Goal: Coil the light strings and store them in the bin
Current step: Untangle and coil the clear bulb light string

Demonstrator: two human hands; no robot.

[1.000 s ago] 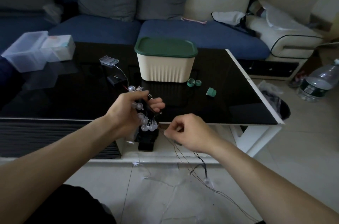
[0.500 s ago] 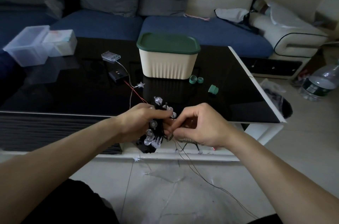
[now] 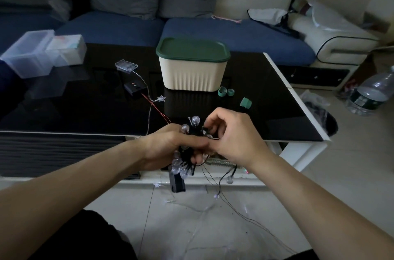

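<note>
While my left hand [image 3: 170, 146] grips the coiled bundle of black wire and clear round bulbs [image 3: 187, 153], my right hand [image 3: 232, 138] pinches its wire just beside it, loose strands trailing to the floor below. Beyond my knuckles on the glossy black table [image 3: 85, 106] stands the cream ribbed bin [image 3: 191, 74], its green lid [image 3: 193, 49] on.

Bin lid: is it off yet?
No, the green lid sits closed on the cream bin on the table.
</note>
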